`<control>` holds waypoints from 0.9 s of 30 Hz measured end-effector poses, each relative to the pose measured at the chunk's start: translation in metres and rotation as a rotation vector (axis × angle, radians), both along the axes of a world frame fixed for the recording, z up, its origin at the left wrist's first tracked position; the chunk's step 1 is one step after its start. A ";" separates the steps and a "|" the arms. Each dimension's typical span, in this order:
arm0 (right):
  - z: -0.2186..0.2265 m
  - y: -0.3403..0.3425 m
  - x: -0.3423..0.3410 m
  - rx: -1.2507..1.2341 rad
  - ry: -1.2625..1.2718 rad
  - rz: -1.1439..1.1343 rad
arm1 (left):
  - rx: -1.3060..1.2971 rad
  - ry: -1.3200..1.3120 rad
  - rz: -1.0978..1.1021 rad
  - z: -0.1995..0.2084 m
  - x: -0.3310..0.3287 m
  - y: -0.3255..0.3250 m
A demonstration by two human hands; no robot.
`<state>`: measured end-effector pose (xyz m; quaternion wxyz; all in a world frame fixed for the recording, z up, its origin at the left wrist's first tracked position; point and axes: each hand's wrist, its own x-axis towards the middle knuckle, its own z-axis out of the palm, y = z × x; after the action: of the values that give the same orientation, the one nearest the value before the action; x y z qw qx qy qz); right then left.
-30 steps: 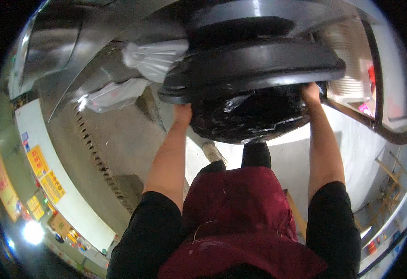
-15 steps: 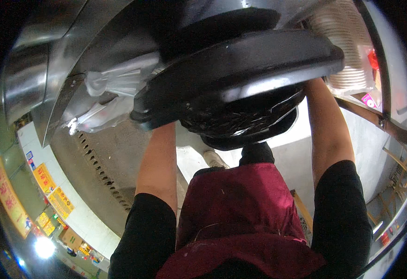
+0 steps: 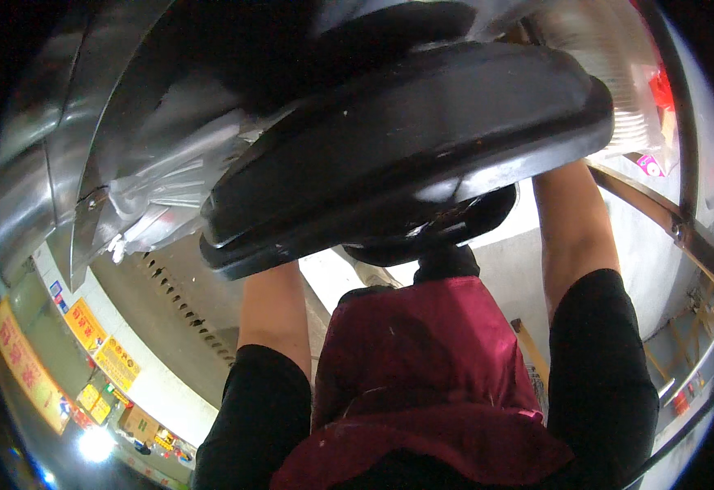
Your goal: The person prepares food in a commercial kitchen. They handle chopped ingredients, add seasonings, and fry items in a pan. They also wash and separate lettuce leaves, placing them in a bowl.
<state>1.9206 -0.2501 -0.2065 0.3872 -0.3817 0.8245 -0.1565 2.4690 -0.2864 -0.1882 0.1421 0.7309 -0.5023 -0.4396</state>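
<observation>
A wide black plastic lid [image 3: 406,139] with a raised rim is tilted in front of me, its left end lower than its right. My left forearm [image 3: 273,314] runs up under its left end, and my right forearm [image 3: 573,216] goes behind its right end. Both hands seem to hold the lid by its ends, but the lid hides them and their fingers. Just below it shows part of a rounded black container [image 3: 500,211], mostly covered, with crinkled black plastic [image 3: 447,222] inside.
Clear plastic bags [image 3: 173,192] hang by a metal panel on the left. Stacked clear plastic containers [image 3: 618,90] stand at the far right, above a metal frame [image 3: 642,196]. A slotted floor drain [image 3: 177,298] runs along the left. My maroon apron [image 3: 426,351] fills the lower middle.
The lid has tipped so that more of its top faces me, and its left end has come lower and nearer. It now covers more of the black plastic beneath.
</observation>
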 end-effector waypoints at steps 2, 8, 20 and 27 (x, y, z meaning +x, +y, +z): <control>-0.001 0.004 0.000 -0.001 -0.008 -0.009 | 0.011 0.015 0.015 -0.003 -0.001 -0.002; -0.003 0.017 0.006 -0.011 -0.049 -0.056 | 0.062 0.094 0.080 -0.017 -0.002 -0.001; 0.069 0.146 0.047 -0.025 -0.136 -0.481 | 0.597 0.511 1.002 0.024 0.019 0.171; 0.119 0.132 0.095 0.248 0.104 -0.290 | 0.954 0.846 0.593 0.116 -0.054 0.185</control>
<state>2.0160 -0.1179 -0.0872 0.3617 -0.2156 0.9027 -0.0880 2.4153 -0.1011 -0.0724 0.1032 0.5858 0.0645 -0.8013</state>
